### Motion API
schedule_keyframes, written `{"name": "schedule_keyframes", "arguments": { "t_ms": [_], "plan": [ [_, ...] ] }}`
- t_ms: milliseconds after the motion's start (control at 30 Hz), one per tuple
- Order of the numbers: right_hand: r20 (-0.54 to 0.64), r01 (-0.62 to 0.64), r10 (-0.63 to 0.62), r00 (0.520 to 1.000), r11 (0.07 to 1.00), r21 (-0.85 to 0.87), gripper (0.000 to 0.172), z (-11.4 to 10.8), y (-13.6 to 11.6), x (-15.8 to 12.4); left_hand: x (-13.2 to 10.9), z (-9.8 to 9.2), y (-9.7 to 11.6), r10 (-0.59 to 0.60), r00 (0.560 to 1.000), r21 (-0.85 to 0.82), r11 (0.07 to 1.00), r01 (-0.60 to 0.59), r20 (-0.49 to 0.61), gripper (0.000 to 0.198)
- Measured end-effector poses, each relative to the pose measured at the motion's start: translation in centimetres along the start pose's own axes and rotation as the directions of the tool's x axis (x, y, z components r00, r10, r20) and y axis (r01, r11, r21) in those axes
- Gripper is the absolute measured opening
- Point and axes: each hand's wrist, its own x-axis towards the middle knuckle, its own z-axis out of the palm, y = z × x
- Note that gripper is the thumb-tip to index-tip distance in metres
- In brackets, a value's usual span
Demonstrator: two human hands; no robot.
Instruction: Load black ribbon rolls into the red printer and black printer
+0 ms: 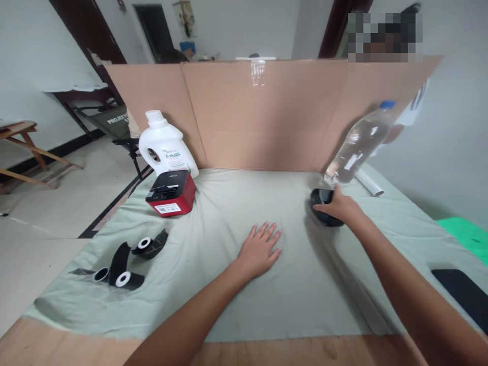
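Note:
My left hand (260,252) lies flat on the pale green cloth (236,203), fingers spread and nothing in it. Farther right, my right hand (343,204) is wrapped round a rounded black object (322,196) with a glossy top. The hand covers part of it, so its kind is unclear. It rests on or just above the cloth. Just behind it a clear plastic bottle (360,147) with a blue cap leans against the cardboard. Off to the left stands a red and black box-shaped device (186,195), like a small receipt printer.
A white jug (176,152) stands behind the red device. Black rolls with white cores (131,280) lie at left. Upright cardboard (263,117) closes the back. A white tube (369,183), a dark flat phone-like slab (459,292) and green plastic (463,231) are at right. A person is beyond the cardboard.

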Motion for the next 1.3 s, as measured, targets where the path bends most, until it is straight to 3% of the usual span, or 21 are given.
{"name": "schedule_keyframes", "arguments": {
  "t_ms": [100, 167, 233, 333, 467, 600, 667, 733, 767, 833, 900, 1000, 1100, 1300],
  "plan": [
    [0.005, 0.122, -0.122, 0.993, 0.992, 0.038, 0.122, 1.2, -6.6, -3.9, -0.8, 0.3, 0.9, 0.041, 0.998, -0.005, 0.999, -0.042, -0.046, 0.057],
    [0.015, 0.174, -0.175, 0.984, 0.982, 0.078, 0.120, 2.1, -10.7, -6.1, -1.5, 0.4, 1.5, 0.185, 0.981, -0.027, 0.982, -0.187, -0.049, 0.053],
    [0.044, 0.188, -0.194, 0.980, 0.976, 0.108, 0.118, 3.1, -13.9, -7.8, -2.0, 0.4, 2.0, 0.398, 0.917, -0.061, 0.915, -0.399, -0.027, 0.047],
    [0.059, 0.191, -0.204, 0.977, 0.964, 0.183, 0.117, 5.3, -16.8, -9.3, -2.3, 0.0, 2.2, 0.576, 0.818, -0.106, 0.813, -0.573, -0.007, 0.041],
    [0.018, 0.199, -0.210, 0.977, 0.945, 0.260, 0.119, 7.3, -18.0, -10.5, -2.2, -0.5, 2.3, 0.604, 0.796, -0.130, 0.787, -0.603, -0.036, 0.034],
    [0.090, 0.119, -0.134, 0.987, 0.980, 0.160, 0.122, 6.0, -17.7, -11.4, -2.3, -0.5, 2.2, 0.614, 0.784, -0.125, 0.774, -0.621, -0.095, 0.024],
    [0.108, 0.159, -0.181, 0.977, 0.970, 0.186, 0.124, 4.7, -16.5, -11.3, -2.3, -1.1, 1.6, 0.531, 0.829, -0.129, 0.822, -0.554, -0.175, 0.023],
    [0.069, 0.236, -0.266, 0.961, 0.927, 0.292, 0.115, 3.9, -14.6, -10.7, -2.1, -2.2, 0.2, 0.284, 0.901, -0.183, 0.917, -0.355, -0.328, 0.030],
    [0.028, 0.279, -0.308, 0.951, 0.895, 0.347, 0.103, 3.9, -13.5, -10.3, -1.9, -2.9, -0.6, 0.103, 0.909, -0.248, 0.944, -0.217, -0.404, 0.033],
    [-0.044, 0.371, -0.390, 0.920, 0.827, 0.423, 0.074, 4.4, -11.1, -9.5, -1.4, -4.3, -2.7, -0.227, 0.856, -0.403, 0.915, 0.024, -0.464, 0.037],
    [-0.063, 0.446, -0.472, 0.879, 0.770, 0.456, 0.056, 5.7, -9.0, -8.9, -1.0, -5.4, -4.7, -0.385, 0.828, -0.474, 0.864, 0.168, -0.408, 0.040],
    [-0.077, 0.525, -0.553, 0.830, 0.725, 0.446, 0.059, 8.2, -6.8, -8.6, -0.5, -5.6, -6.7, -0.359, 0.893, -0.365, 0.897, 0.249, -0.272, 0.050],
    [-0.158, 0.603, -0.601, 0.783, 0.674, 0.425, 0.062, 10.0, -5.8, -8.6, -0.2, -4.8, -7.3, -0.270, 0.947, -0.228, 0.947, 0.229, -0.174, 0.058],
    [-0.168, 0.672, -0.674, 0.719, 0.613, 0.416, 0.070, 10.7, -5.6, -8.6, 0.3, -2.9, -6.8, -0.268, 0.954, -0.119, 0.960, 0.253, -0.134, 0.060]
  ]
}}
